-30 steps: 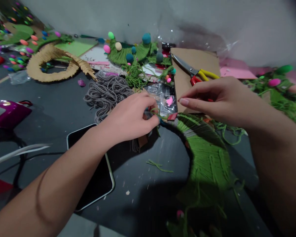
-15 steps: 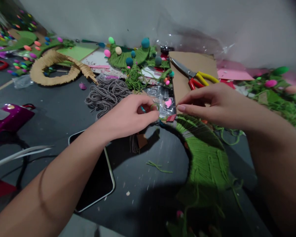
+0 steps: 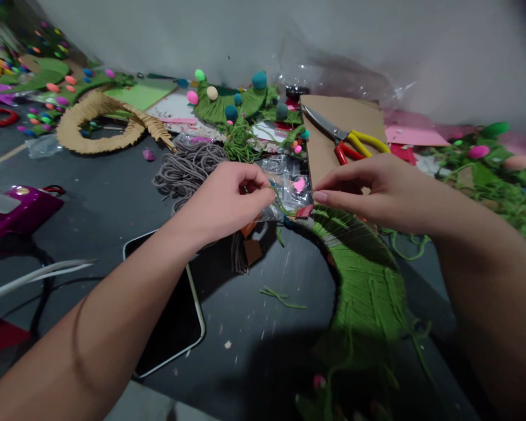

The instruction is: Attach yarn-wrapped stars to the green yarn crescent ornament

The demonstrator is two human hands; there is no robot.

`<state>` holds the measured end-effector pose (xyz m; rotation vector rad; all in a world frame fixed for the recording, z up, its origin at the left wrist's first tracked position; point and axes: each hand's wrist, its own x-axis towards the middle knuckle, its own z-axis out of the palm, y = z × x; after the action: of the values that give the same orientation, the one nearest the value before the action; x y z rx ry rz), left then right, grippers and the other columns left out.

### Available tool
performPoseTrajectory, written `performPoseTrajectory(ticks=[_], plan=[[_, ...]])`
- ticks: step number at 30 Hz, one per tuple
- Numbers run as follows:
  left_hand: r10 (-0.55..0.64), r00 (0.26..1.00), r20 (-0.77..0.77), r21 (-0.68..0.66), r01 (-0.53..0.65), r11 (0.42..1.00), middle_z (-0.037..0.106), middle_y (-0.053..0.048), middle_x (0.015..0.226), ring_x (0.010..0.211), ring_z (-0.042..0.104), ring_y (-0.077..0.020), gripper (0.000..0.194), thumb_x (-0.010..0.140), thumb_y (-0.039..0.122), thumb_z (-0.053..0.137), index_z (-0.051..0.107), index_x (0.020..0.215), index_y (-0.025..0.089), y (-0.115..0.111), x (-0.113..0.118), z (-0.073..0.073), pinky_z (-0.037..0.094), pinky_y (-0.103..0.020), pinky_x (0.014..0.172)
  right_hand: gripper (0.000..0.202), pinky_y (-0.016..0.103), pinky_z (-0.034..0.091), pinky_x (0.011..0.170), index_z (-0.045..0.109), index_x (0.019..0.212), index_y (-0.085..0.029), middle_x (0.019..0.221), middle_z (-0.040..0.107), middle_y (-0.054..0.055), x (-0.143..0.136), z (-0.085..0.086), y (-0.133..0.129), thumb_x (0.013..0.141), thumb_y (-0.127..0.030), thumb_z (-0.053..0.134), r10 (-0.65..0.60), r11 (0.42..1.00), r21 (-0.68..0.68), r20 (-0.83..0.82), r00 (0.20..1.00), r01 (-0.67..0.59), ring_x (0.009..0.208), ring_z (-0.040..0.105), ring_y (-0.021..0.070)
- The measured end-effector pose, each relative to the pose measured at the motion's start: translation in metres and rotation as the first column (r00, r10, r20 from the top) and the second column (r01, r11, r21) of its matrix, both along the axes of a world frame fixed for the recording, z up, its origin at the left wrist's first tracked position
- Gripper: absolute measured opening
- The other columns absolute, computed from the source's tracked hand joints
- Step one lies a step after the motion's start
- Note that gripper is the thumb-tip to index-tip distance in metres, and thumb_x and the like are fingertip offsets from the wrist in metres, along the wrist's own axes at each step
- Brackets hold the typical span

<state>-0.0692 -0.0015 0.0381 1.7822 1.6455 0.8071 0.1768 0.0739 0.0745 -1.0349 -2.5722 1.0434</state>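
Note:
My left hand (image 3: 232,196) is closed in a pinch on a strand of green yarn (image 3: 283,204). The strand runs right to a small red-pink piece (image 3: 304,211) at the upper end of a wreath (image 3: 368,280) wrapped in green yarn. At that end, the thumb and fingertips of my right hand (image 3: 368,190) come together against the wreath's edge; the exact contact is partly hidden. The wreath's lower part lies in dark shadow, with loose yarn ends hanging from it. A short snipped piece of green yarn (image 3: 283,297) lies inside its curve.
Red-and-yellow-handled snips (image 3: 342,137) rest on cardboard (image 3: 372,111) behind my right hand. Grey yarn (image 3: 188,166), a paper-wrapped ring (image 3: 96,143), a phone (image 3: 170,327) and a purple glue-gun-like tool (image 3: 21,213) lie left. A pompom-decorated green wreath (image 3: 210,111) stands behind.
My left hand has shifted slightly left, drawing the green strand out between it and the wreath's end. My right hand stays almost in place.

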Motion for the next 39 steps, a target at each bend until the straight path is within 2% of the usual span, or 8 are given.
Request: performPoseTrajectory(ticks=[5,8,10,12,17,26,32,39], plan=[[0.092,0.97,-0.226,0.066,-0.079,0.995,0.069,-0.004,0.072,0.061,0.056,-0.0146,0.017,0.087,0.033,0.062,0.07,0.08,0.02,0.0,-0.004,-0.002,0.041,-0.029,0.055,0.035,0.032,0.037,0.057,0.081,0.099,-0.021,0.079,0.07,0.005,-0.001,-0.004,-0.001,0.093,-0.054,0.07,0.003,1.0,0.022,0.016,1.0,-0.003,0.065,0.054,0.0148],[0.118,0.923,-0.367,0.027,-0.116,0.993,0.071,-0.005,0.078,0.065,0.057,-0.0174,0.017,0.086,0.034,0.062,0.072,0.083,0.021,0.0,-0.002,0.0,0.04,-0.032,0.06,0.028,0.034,0.046,0.069,0.082,0.107,-0.022,0.096,0.073,0.007,-0.002,-0.012,-0.003,0.093,-0.043,0.069,0.058,0.991,0.118,-0.007,0.998,-0.056,0.08,0.062,0.0185],[0.126,0.899,-0.418,-0.012,-0.144,0.989,0.073,-0.005,0.082,0.068,0.059,-0.0196,0.017,0.085,0.036,0.062,0.072,0.085,0.022,-0.001,0.001,0.003,0.041,-0.034,0.063,0.025,0.039,0.05,0.086,0.083,0.108,-0.024,0.114,0.071,0.009,-0.003,-0.017,-0.006,0.091,-0.034,0.067,0.159,0.96,0.239,-0.034,0.987,-0.147,0.099,0.065,0.0227],[0.144,0.872,-0.468,-0.037,-0.183,0.982,0.074,-0.006,0.086,0.072,0.061,-0.0216,0.019,0.085,0.037,0.061,0.073,0.086,0.023,-0.002,0.004,0.006,0.042,-0.035,0.065,0.026,0.044,0.048,0.099,0.084,0.107,-0.026,0.128,0.068,0.01,-0.004,-0.021,-0.009,0.09,-0.029,0.064,0.232,0.91,0.356,-0.02,0.973,-0.21,0.114,0.064,0.0271],[0.135,0.836,-0.531,-0.07,-0.202,0.977,0.075,-0.005,0.09,0.078,0.064,-0.0264,0.02,0.086,0.04,0.058,0.072,0.087,0.025,-0.002,0.006,0.007,0.044,-0.037,0.067,0.034,0.056,0.044,0.11,0.084,0.114,-0.031,0.146,0.062,0.009,-0.004,-0.021,-0.012,0.093,-0.025,0.057,0.268,0.857,0.436,0.079,0.96,-0.275,0.132,0.059,0.0348],[0.138,0.836,-0.531,-0.053,-0.195,0.979,0.075,-0.006,0.086,0.069,0.059,-0.0224,0.019,0.086,0.037,0.06,0.072,0.083,0.024,-0.001,0.004,0.006,0.037,-0.034,0.062,0.036,0.063,0.045,0.11,0.084,0.116,-0.03,0.147,0.063,0.012,-0.008,-0.026,-0.013,0.096,-0.025,0.053,0.286,0.814,0.471,0.181,0.941,-0.338,0.139,0.056,0.0378],[0.131,0.837,-0.531,-0.032,-0.174,0.984,0.075,-0.006,0.084,0.066,0.058,-0.0213,0.018,0.086,0.037,0.062,0.072,0.083,0.023,-0.002,0.004,0.005,0.036,-0.033,0.06,0.035,0.057,0.047,0.11,0.084,0.113,-0.026,0.149,0.061,0.013,-0.01,-0.025,-0.015,0.096,-0.023,0.053,0.297,0.818,0.476,0.131,0.946,-0.323,0.137,0.058,0.0354],[0.131,0.832,-0.539,-0.046,-0.185,0.982,0.074,-0.006,0.084,0.068,0.059,-0.0226,0.018,0.086,0.037,0.06,0.071,0.082,0.023,-0.002,0.006,0.006,0.037,-0.034,0.061,0.034,0.055,0.047,0.111,0.085,0.111,-0.027,0.147,0.063,0.012,-0.009,-0.023,-0.016,0.096,-0.023,0.054,0.285,0.832,0.462,0.122,0.951,-0.308,0.135,0.06,0.0337]])
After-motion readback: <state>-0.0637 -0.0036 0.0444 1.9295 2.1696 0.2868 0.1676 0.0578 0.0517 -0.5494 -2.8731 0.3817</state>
